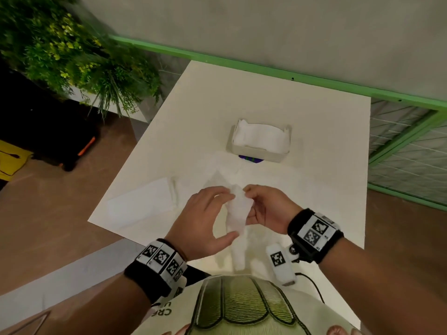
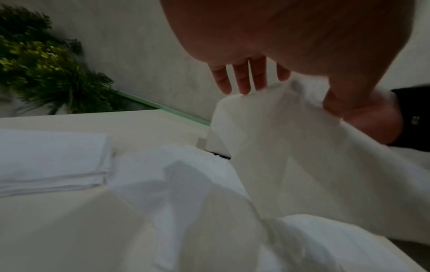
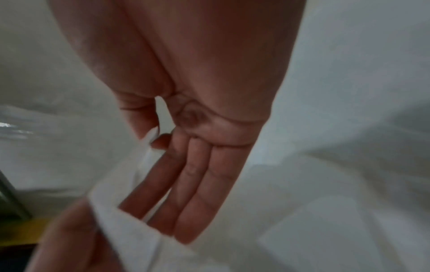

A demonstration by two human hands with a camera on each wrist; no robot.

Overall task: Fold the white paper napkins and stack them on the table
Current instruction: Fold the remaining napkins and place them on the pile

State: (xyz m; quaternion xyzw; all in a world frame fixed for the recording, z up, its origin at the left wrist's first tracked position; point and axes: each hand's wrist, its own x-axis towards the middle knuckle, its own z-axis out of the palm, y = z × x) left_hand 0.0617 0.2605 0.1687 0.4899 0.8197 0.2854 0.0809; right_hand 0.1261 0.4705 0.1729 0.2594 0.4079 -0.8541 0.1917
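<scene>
A white paper napkin (image 1: pixel 238 211) hangs crumpled above the near middle of the table, held between both hands. My left hand (image 1: pixel 225 213) curls round its left side, fingertips on the top edge and thumb near the bottom. My right hand (image 1: pixel 251 201) pinches its upper right edge between thumb and forefinger (image 3: pixel 160 141), with the other fingers straight. A stack of folded napkins (image 1: pixel 142 204) lies flat to the left, also in the left wrist view (image 2: pixel 51 158). Another loose napkin (image 2: pixel 186 184) lies on the table under the hands.
A white holder (image 1: pixel 256 153) with more napkins stands at the table's middle, beyond my hands. The white table (image 1: pixel 314 131) has its left edge near the stack. A leafy plant (image 1: pixel 72 59) is at far left, a green rail (image 1: pixel 266 68) behind.
</scene>
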